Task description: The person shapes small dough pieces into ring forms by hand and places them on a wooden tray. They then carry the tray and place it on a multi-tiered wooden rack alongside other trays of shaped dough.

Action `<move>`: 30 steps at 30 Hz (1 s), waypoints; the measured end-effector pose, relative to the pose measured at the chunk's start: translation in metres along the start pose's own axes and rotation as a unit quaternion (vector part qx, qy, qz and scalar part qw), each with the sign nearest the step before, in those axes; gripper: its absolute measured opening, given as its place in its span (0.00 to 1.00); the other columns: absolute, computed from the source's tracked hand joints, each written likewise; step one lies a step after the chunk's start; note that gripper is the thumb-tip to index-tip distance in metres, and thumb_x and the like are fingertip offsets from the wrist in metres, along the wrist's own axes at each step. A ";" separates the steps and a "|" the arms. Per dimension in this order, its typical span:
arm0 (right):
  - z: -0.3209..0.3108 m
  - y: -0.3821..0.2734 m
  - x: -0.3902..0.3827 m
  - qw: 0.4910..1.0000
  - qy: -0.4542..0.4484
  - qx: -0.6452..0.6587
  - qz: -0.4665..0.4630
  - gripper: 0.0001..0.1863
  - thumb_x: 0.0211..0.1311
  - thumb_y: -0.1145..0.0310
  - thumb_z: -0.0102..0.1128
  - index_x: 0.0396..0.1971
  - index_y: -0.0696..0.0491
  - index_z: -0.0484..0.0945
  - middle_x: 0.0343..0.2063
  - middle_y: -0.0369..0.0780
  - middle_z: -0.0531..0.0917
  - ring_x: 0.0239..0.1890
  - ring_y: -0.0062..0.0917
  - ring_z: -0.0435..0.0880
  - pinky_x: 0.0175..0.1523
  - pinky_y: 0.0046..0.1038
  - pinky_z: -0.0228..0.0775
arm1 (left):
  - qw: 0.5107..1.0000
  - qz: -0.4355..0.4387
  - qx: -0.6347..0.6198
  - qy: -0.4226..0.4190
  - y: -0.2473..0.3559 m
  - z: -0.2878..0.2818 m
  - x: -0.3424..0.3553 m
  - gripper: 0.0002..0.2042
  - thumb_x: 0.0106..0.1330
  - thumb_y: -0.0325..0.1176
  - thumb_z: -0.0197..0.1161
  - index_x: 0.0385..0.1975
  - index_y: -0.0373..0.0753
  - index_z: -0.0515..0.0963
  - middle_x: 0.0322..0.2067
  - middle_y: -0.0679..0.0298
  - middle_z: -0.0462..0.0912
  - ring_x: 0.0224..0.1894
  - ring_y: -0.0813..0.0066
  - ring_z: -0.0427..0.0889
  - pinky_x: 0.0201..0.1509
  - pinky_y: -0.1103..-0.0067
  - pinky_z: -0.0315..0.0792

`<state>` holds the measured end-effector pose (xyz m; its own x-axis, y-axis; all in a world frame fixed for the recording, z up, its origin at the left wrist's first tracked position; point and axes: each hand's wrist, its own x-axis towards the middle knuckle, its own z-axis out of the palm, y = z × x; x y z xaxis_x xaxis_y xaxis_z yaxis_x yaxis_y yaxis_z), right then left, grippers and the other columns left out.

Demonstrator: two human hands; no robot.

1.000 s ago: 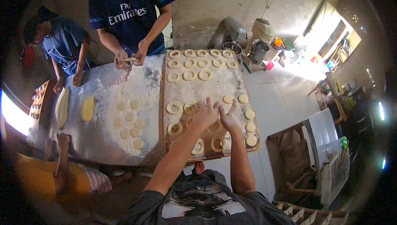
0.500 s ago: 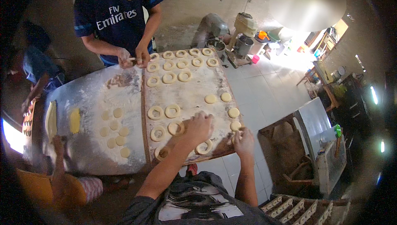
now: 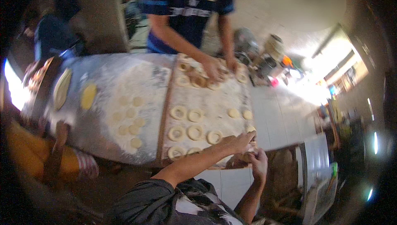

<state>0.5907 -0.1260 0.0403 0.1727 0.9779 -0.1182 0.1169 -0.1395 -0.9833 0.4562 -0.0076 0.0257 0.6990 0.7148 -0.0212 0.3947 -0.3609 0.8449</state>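
Observation:
At the near right corner of the floured board (image 3: 223,96), my left hand (image 3: 242,142) reaches across, its fingers bent in. My right hand (image 3: 258,161) is closed just below it, fingertips pinched. Between them shows a pale bit of dough (image 3: 252,144), blurred and mostly covered by the fingers. One dough disc (image 3: 250,129) lies just beyond my left fingertips; two more discs, including one dough disc (image 3: 233,113), lie farther off. Left of my hands sit several dough rings (image 3: 195,132), some partly behind my left forearm.
Across the table a person in a dark shirt has both hands (image 3: 213,70) over the far dough rings. A metal tabletop (image 3: 103,142) at left bears flour, several flat discs and two yellow dough pieces (image 3: 88,96). Another person's hand (image 3: 62,130) rests at its near left edge.
My left hand has moved right from the middle of the board to join my right hand. The person opposite has reached down over the far rings. The whole view has shifted.

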 end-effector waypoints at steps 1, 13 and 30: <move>0.003 -0.012 0.001 0.991 0.025 0.118 0.048 0.19 0.62 0.74 0.62 0.52 0.58 0.71 0.50 0.40 0.79 0.54 0.27 0.76 0.59 0.32 0.70 | 0.994 0.022 -0.068 0.079 -0.011 -0.020 -0.007 0.15 0.64 0.36 0.60 0.47 0.38 0.70 0.39 0.46 0.81 0.43 0.47 0.81 0.47 0.61 0.75; 0.400 -0.055 0.174 0.946 -0.303 -0.064 -0.090 0.16 0.62 0.72 0.61 0.50 0.57 0.75 0.36 0.36 0.79 0.38 0.22 0.78 0.43 0.27 0.72 | 0.880 -0.253 0.036 0.401 -0.168 -0.265 -0.310 0.14 0.64 0.30 0.62 0.49 0.37 0.77 0.48 0.52 0.81 0.51 0.54 0.81 0.55 0.67 0.74; 0.479 -0.032 0.129 0.951 -0.146 -0.260 -0.076 0.12 0.60 0.65 0.64 0.40 0.56 0.81 0.29 0.44 0.85 0.33 0.32 0.85 0.40 0.32 0.75 | 0.808 -0.303 0.221 0.455 -0.274 -0.316 -0.362 0.11 0.60 0.31 0.63 0.42 0.41 0.79 0.44 0.50 0.75 0.51 0.48 0.75 0.53 0.57 0.69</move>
<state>0.1408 0.0798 -0.0100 -0.1553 0.9839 -0.0884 0.5999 0.0229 -0.7997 -0.0938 0.0218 -0.0289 -0.3504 0.9123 0.2118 0.8146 0.1852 0.5497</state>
